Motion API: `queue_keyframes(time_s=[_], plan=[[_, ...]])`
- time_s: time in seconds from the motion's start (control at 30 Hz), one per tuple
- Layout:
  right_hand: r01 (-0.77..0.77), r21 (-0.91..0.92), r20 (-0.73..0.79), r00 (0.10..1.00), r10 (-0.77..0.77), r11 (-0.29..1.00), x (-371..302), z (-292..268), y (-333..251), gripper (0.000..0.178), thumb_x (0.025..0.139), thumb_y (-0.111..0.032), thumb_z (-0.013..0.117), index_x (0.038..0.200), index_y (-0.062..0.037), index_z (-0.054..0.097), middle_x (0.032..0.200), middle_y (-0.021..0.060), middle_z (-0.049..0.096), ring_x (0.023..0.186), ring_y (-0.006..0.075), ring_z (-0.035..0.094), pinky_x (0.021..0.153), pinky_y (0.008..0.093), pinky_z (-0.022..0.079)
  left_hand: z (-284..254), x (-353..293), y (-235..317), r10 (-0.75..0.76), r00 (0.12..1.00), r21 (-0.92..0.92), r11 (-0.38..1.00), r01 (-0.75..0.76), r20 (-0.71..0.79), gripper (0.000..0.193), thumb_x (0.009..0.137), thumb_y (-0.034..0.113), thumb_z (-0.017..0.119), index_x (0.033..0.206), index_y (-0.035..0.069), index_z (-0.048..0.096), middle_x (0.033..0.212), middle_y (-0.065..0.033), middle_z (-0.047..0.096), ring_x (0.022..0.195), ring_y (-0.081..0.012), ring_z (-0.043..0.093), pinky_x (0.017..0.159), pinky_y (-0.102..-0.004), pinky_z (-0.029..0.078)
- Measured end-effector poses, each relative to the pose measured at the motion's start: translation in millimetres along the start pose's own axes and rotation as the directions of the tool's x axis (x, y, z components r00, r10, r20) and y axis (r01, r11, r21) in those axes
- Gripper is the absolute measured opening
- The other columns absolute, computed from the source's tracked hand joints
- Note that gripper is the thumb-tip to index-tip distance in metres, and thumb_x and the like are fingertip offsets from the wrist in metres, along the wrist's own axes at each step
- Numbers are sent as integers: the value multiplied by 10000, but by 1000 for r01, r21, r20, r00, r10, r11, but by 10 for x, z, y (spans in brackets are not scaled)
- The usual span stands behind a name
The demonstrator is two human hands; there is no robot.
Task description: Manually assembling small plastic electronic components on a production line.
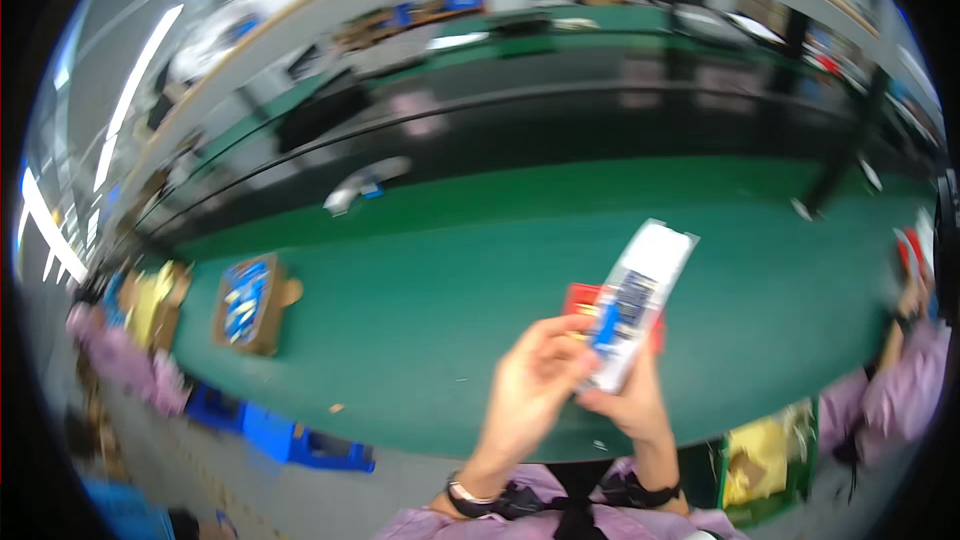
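A long white, see-through plastic packet (655, 260) is tilted up in front of me, over the green table. Dark markings and a bright blue piece show on its lower half; blur hides whether the blue piece lies inside. My left hand (540, 365) is closed, thumb and fingers pinching the packet's left edge by the blue piece. Around the packet's lower end, my right hand (637, 405) is closed too, gripping it from below and from the right. Behind the packet a red object (582, 298) shows in part on the table; its kind is hidden.
A cardboard box (262, 325) of blue pieces stands on the green table (430, 270) at left. Blue bins (275, 435) sit below the front edge, and a green crate (790, 500) with yellow contents at lower right. Co-workers' sleeves (890, 400) appear at both sides.
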State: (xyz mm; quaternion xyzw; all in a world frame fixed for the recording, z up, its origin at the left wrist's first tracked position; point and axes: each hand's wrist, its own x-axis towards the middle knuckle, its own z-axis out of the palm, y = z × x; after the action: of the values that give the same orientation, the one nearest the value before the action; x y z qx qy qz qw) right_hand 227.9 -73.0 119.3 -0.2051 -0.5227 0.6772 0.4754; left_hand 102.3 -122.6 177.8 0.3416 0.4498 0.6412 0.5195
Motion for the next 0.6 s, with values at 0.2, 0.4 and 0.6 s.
queue_keyframes(time_s=[0.2,0.4,0.6], plan=[[76,173,-221,975,-37,982,-57,120,265,516,1046,-381,251,1432,-39,278,1344,116,463,1199,202,485,1015,368,388,-158,-86,-300,-4,1000,6,1000,4,-21,198,884,100,659,1038,-7,592,886,-36,637,831,-83,598,763,-238,489],[-55,262,-238,964,120,964,-5,483,151,514,1026,-364,317,1409,-21,305,1316,136,477,1174,218,495,1003,369,388,48,-253,-216,92,995,45,995,-90,-49,103,909,91,614,948,-3,606,808,-17,629,754,-74,572,698,-245,480],[3,209,-195,980,38,978,-10,607,4,498,997,-296,413,1389,-2,322,1275,153,495,1150,225,505,978,375,402,111,-311,-53,69,991,141,989,-53,-112,112,900,84,605,861,-14,568,721,-18,574,653,-73,518,586,-260,443]])
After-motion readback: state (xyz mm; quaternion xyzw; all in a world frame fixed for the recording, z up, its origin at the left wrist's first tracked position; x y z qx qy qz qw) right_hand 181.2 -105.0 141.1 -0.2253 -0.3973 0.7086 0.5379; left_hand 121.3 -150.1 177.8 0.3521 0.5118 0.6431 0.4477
